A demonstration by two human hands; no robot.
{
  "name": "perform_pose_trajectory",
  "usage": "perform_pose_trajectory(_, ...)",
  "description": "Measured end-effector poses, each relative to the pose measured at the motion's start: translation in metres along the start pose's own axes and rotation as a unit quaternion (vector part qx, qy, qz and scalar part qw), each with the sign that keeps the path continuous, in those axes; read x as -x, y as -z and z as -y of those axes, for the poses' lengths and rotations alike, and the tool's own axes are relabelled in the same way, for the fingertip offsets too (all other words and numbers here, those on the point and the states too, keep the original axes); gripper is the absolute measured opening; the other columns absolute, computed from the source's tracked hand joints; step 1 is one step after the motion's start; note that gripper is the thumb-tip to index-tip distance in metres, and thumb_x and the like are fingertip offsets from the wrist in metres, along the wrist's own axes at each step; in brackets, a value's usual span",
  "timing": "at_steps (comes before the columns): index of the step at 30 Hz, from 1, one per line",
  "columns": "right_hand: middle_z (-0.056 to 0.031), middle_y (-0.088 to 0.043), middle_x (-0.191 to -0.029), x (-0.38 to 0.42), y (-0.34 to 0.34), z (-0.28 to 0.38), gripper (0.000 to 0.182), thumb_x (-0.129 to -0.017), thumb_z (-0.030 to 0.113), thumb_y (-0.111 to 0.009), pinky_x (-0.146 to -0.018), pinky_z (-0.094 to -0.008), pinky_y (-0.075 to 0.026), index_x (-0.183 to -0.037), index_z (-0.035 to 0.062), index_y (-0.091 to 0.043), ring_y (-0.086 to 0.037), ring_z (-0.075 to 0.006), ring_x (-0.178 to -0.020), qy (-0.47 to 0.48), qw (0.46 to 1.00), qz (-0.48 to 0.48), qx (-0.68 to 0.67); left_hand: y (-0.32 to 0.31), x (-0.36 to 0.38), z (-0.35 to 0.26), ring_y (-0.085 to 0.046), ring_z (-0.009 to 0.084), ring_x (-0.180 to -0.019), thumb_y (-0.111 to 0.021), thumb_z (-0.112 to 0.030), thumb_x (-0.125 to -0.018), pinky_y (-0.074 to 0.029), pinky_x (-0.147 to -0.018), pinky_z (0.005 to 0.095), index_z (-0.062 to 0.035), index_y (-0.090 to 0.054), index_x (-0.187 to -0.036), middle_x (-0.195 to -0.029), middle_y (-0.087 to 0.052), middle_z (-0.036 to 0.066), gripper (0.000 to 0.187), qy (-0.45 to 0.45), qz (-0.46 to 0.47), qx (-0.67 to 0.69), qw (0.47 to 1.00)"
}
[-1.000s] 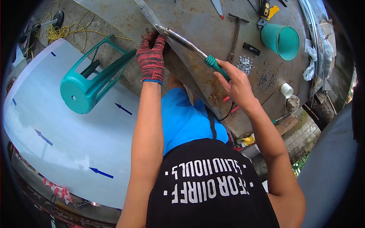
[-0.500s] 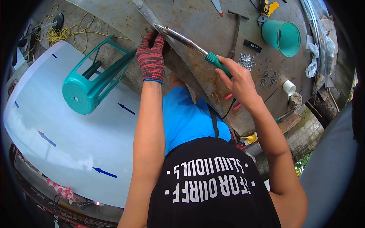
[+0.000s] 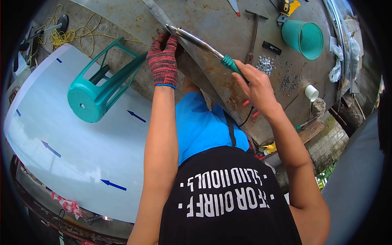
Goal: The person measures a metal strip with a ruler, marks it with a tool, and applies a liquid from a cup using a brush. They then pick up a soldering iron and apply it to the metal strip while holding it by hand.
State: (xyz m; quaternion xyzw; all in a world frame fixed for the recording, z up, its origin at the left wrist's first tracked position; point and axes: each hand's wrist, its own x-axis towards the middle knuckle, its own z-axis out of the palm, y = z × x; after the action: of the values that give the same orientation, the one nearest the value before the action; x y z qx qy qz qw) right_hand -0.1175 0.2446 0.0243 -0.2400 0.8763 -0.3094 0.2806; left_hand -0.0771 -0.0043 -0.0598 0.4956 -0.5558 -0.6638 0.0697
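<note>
Red-and-black knit covered the person's left hand [image 3: 163, 61], which was at the near edge of a long metal strip [image 3: 156, 13]. Its fingers curled into the shadow at that edge, and from where I stood I couldn't tell whether they pinched the metal or only rested against it. The bare right hand [image 3: 258, 85] had its fingers closed around the green handle of a soldering iron [image 3: 200, 42]. The iron slanted up and to the left over the steel tabletop [image 3: 204, 18], its shiny barrel ending in a slim tip by the strip, just beyond the gloved fingers; I couldn't see for sure whether tip and strip touched.

To the right of the iron lay a rusty hammer [image 3: 253, 37], with a small black cylinder [image 3: 272, 47] near it. Close by the right hand sat a heap of silvery metal bits [image 3: 265, 65], and a darker scatter of bits [image 3: 289, 83] was spread a little farther right. A green bucket [image 3: 295, 37] lay tipped on its side beyond them, and a white cup [image 3: 311, 93] was nearer the table's corner. Left of the person, a green plastic stool [image 3: 96, 96] lay over on a pale panel [image 3: 77, 151] marked with dark blue arrows [image 3: 113, 184].
</note>
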Motion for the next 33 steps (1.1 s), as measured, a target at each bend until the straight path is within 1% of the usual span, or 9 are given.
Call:
perform_pose_trajectory(6, -0.017, -0.067, -0.095, 0.0, -0.001, -0.003, 0.033, -0.095, 0.015, -0.067, -0.07, -0.0437, -0.051, -0.126, 0.0051, -0.063, -0.064, -0.0379, -0.077, 0.007, 0.998, -0.025, -0.054, 0.0, 0.002, -0.003, -0.067, 0.0142, -0.09, -0.075, -0.012, -0.092, -0.058, -0.078, 0.03, 0.0011, -0.068, -0.119, -0.107, -0.071, 0.008, 0.031, 0.01, 0.003, -0.002, 1.0)
perform_pose_trajectory(8, -0.0179, -0.068, -0.097, -0.001, 0.002, 0.001, 0.033, -0.095, 0.014, -0.067, -0.07, -0.0438, -0.051, -0.125, 0.004, -0.064, -0.064, -0.0381, -0.077, -0.055, 0.995, 0.017, -0.076, 0.0, 0.003, -0.003, -0.066, 0.0141, -0.09, -0.075, -0.012, -0.092, -0.058, -0.079, 0.03, 0.0009, -0.068, -0.119, -0.107, -0.071, 0.008, 0.032, 0.015, 0.003, 0.0, 1.0)
perform_pose_trajectory(11, -0.0174, -0.067, -0.095, 0.0, -0.004, -0.006, 0.034, -0.094, 0.015, -0.068, -0.068, -0.044, -0.051, -0.126, 0.0044, -0.063, -0.064, -0.0382, -0.075, 0.003, 0.997, -0.024, -0.074, 0.0, 0.001, -0.001, -0.066, 0.0139, -0.09, -0.075, -0.012, -0.092, -0.058, -0.078, 0.0301, 0.0007, -0.068, -0.119, -0.107, -0.071, 0.007, 0.031, 0.01, -0.002, -0.013, 1.0)
perform_pose_trajectory(17, -0.0157, -0.063, -0.09, 0.007, -0.014, -0.004, 0.036, -0.094, 0.015, -0.068, -0.064, -0.0448, -0.049, -0.128, 0.0058, -0.061, -0.062, -0.0382, -0.072, -0.001, 1.0, -0.028, -0.009, 0.001, 0.001, 0.0, -0.067, 0.0136, -0.09, -0.075, -0.011, -0.092, -0.059, -0.079, 0.0302, 0.0003, -0.069, -0.118, -0.107, -0.071, 0.007, 0.029, 0.004, 0.009, 0.005, 1.0)
perform_pose_trajectory(21, -0.0163, -0.064, -0.091, 0.007, -0.016, -0.004, 0.035, -0.094, 0.015, -0.068, -0.066, -0.044, -0.05, -0.127, 0.0044, -0.062, -0.063, -0.038, -0.073, -0.022, 0.999, -0.021, -0.036, 0.001, 0.002, -0.003, -0.067, 0.014, -0.089, -0.074, -0.011, -0.092, -0.059, -0.078, 0.0302, 0.0002, -0.069, -0.118, -0.108, -0.071, 0.007, 0.029, 0.014, 0.003, -0.004, 1.0)
perform_pose_trajectory(24, -0.017, -0.064, -0.091, 0.006, -0.015, -0.004, 0.034, -0.094, 0.015, -0.068, -0.068, -0.0429, -0.05, -0.126, 0.0032, -0.062, -0.063, -0.0377, -0.075, -0.026, 0.997, -0.026, -0.07, 0.0, 0.003, -0.004, -0.063, 0.0114, -0.094, -0.075, -0.019, -0.092, -0.051, -0.082, 0.027, -0.0046, -0.068, -0.125, -0.112, -0.07, 0.003, 0.036, 0.029, 0.02, 0.001, 0.999)
perform_pose_trajectory(27, -0.0176, -0.065, -0.091, 0.006, -0.016, -0.006, 0.034, -0.094, 0.015, -0.068, -0.07, -0.042, -0.051, -0.125, 0.0021, -0.063, -0.063, -0.0374, -0.076, -0.04, 0.995, -0.016, -0.089, 0.001, 0.003, -0.004, -0.067, 0.0144, -0.089, -0.074, -0.01, -0.092, -0.059, -0.077, 0.0302, 0.0001, -0.069, -0.118, -0.107, -0.071, 0.008, 0.029, 0.016, 0.003, 0.005, 1.0)
perform_pose_trajectory(29, -0.0168, -0.064, -0.089, 0.007, -0.019, -0.008, 0.035, -0.094, 0.016, -0.068, -0.067, -0.0423, -0.05, -0.126, 0.0027, -0.062, -0.062, -0.0373, -0.074, -0.033, 0.995, -0.024, -0.089, 0.002, 0.002, -0.002, -0.063, 0.0105, -0.094, -0.076, -0.02, -0.092, -0.049, -0.081, 0.027, -0.006, -0.069, -0.125, -0.111, -0.07, 0.001, 0.036, 0.024, 0.014, -0.016, 0.999)
perform_pose_trajectory(33, -0.0157, -0.063, -0.088, 0.008, -0.018, -0.002, 0.036, -0.094, 0.016, -0.069, -0.065, -0.043, -0.05, -0.127, 0.0043, -0.062, -0.062, -0.0372, -0.071, -0.042, 0.997, -0.018, -0.054, 0.004, -0.002, 0.005, -0.062, 0.0101, -0.093, -0.076, -0.02, -0.092, -0.049, -0.08, 0.0267, -0.0063, -0.069, -0.124, -0.11, -0.07, 0.001, 0.036, 0.006, 0.017, -0.027, 0.999)
